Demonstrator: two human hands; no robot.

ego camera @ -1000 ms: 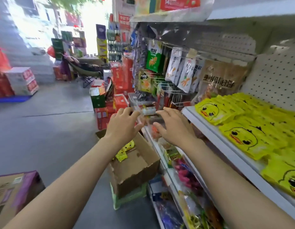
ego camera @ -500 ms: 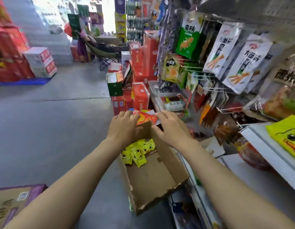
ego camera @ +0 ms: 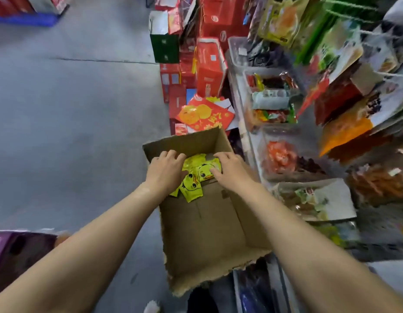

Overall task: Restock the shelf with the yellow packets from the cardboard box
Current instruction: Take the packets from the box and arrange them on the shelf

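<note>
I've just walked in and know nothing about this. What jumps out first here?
Two bare hands, left hand and right hand, reach into an open cardboard box on the floor, touching bright yellow packets at its far end. Red cartons crowd the aisle behind.

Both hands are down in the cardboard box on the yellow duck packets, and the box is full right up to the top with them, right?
Not full. The head view shows both the left hand and right hand on the yellow duck packets, but only a small pile lies at the far end of the cardboard box; most of its bottom is bare.
</note>
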